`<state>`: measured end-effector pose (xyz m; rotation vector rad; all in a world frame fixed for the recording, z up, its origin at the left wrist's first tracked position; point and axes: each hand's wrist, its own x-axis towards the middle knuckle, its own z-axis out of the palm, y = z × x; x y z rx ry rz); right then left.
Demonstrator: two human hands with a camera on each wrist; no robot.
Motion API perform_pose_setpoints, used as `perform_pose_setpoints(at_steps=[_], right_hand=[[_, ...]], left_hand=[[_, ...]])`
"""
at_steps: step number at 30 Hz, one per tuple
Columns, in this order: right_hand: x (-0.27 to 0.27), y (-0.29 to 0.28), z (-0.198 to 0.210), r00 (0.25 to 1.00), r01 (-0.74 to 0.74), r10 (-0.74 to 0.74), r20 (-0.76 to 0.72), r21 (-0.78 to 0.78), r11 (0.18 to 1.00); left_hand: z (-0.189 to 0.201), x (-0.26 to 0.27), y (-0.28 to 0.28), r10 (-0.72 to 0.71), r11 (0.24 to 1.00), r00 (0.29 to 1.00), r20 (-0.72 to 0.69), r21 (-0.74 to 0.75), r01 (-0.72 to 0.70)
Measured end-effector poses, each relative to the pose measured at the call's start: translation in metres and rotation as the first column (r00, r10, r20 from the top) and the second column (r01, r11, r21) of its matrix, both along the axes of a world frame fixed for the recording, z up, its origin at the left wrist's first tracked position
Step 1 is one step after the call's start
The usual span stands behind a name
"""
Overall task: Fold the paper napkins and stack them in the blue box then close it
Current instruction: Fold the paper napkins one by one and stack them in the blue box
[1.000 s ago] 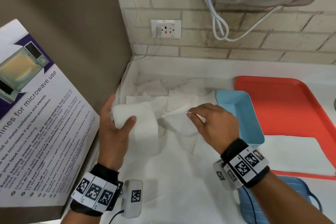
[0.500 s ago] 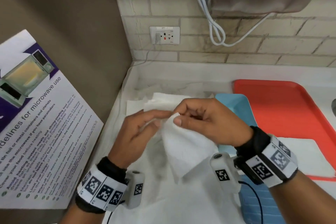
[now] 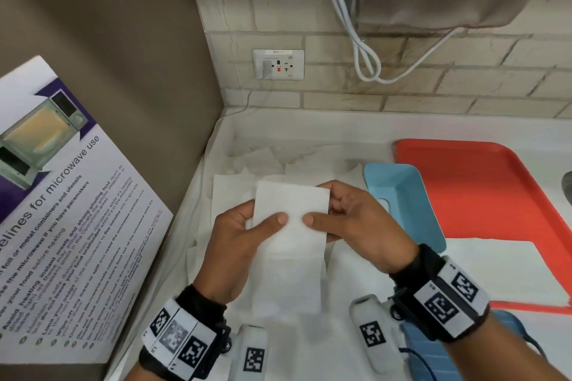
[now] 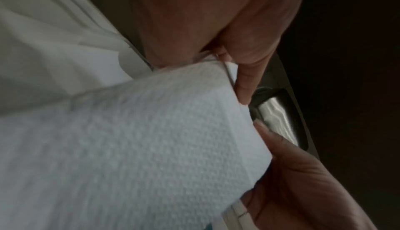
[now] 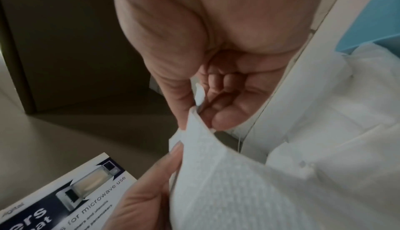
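A white paper napkin (image 3: 291, 232) hangs upright as a long strip between both hands above the counter. My left hand (image 3: 244, 238) pinches its left edge with the thumb on the front. My right hand (image 3: 349, 226) pinches the right edge the same way. The left wrist view shows the napkin (image 4: 138, 144) close up, and the right wrist view shows the napkin (image 5: 227, 182) too. The open light blue box (image 3: 405, 204) stands just right of my right hand, on the edge of the orange tray (image 3: 483, 189). Several loose napkins (image 3: 266, 161) lie behind and under my hands.
A microwave-use poster (image 3: 65, 226) leans at the left against a brown wall. A wall socket (image 3: 278, 64) and a looped white cable (image 3: 365, 49) are on the brick wall behind. A darker blue lid (image 3: 433, 356) lies near my right wrist, and a flat napkin (image 3: 507, 269) rests on the tray.
The hands came together on one napkin, lifted it off the pile and spread it flat into an upright strip, each thumb now on its front face.
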<state>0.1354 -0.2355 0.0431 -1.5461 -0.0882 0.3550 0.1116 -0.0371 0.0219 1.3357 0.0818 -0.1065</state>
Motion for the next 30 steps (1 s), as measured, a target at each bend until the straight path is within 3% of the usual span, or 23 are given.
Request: perform_pose_setpoints(at_steps=[4,10,13,15,18,21,27,30], right_hand=[[-0.009,0.007,-0.006,0.998,0.060,-0.060,0.007,-0.044,0.997],[-0.020,0.020,-0.032,0.986,0.141,-0.103,0.130,-0.332,0.933],[-0.026,0.024,-0.043,0.974,0.090,0.003,0.225,-0.400,0.912],[-0.031,0.027,-0.047,0.979,0.043,0.028,0.201,-0.340,0.939],[-0.031,0.027,-0.053,0.989,0.083,-0.053,0.138,-0.217,0.973],[-0.029,0.028,-0.054,0.993,0.048,-0.024,0.115,-0.203,0.978],[-0.024,0.027,-0.051,1.000,0.005,-0.005,0.014,-0.002,1.000],[-0.028,0.023,-0.052,0.981,-0.122,0.126,-0.150,0.041,0.992]], left_hand=[[-0.002,0.002,0.001,0.089,0.994,0.995,-0.039,-0.064,-0.092],[-0.007,0.005,0.002,0.150,0.984,0.986,-0.078,-0.080,-0.156],[-0.009,0.004,0.002,0.153,0.984,0.986,-0.062,-0.081,-0.158],[-0.008,0.005,0.003,0.159,0.982,0.986,-0.055,-0.099,-0.163],[-0.011,0.009,0.003,0.183,0.972,0.981,-0.068,-0.137,-0.190],[-0.011,0.009,0.004,0.215,0.955,0.972,-0.094,-0.190,-0.230],[-0.015,0.007,0.008,-0.005,0.949,0.962,-0.273,-0.304,-0.081],[-0.021,0.012,0.012,0.123,0.952,0.965,-0.231,-0.247,-0.181]])
